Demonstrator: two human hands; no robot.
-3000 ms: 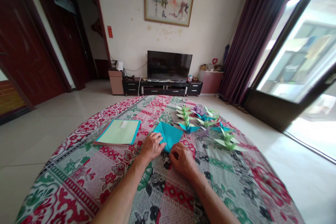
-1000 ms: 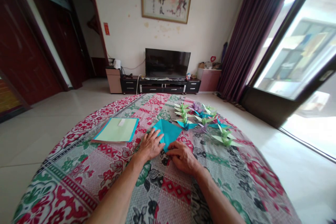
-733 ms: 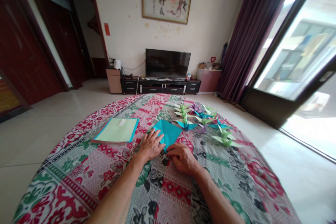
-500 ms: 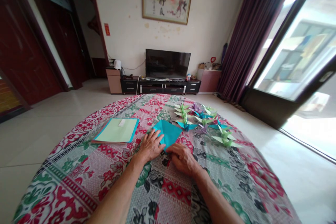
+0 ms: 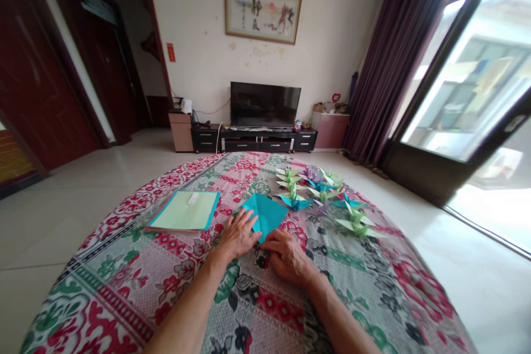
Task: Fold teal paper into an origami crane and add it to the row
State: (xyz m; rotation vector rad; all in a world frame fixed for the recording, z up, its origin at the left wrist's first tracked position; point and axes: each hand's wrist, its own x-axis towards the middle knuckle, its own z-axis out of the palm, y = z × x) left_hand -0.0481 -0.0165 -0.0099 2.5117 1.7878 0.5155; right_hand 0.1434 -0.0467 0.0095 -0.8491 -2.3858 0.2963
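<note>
A blue sheet of origami paper (image 5: 269, 214), partly folded with a crease showing, lies on the table in front of me. My left hand (image 5: 239, 234) rests flat over its left part, fingers extended and slightly spread. At the paper's near corner is my right hand (image 5: 289, 254), fingers curled in and thumb and fingertips pinching that corner. The palm side of the right hand is hidden. Just beyond and to the right stands a blue paper crane (image 5: 295, 202), apart from both hands.
Several folded cranes in green, purple and blue, among them a green crane (image 5: 357, 224), stand at the right. A stack of coloured paper (image 5: 188, 214) with a small white piece (image 5: 193, 198) on top lies left. A patterned cloth (image 5: 265, 310) covers the round table.
The whole view has shifted slightly downward in the picture. My right fingertips have moved a little to the left along the paper's near corner; the left hand stays on the paper.
</note>
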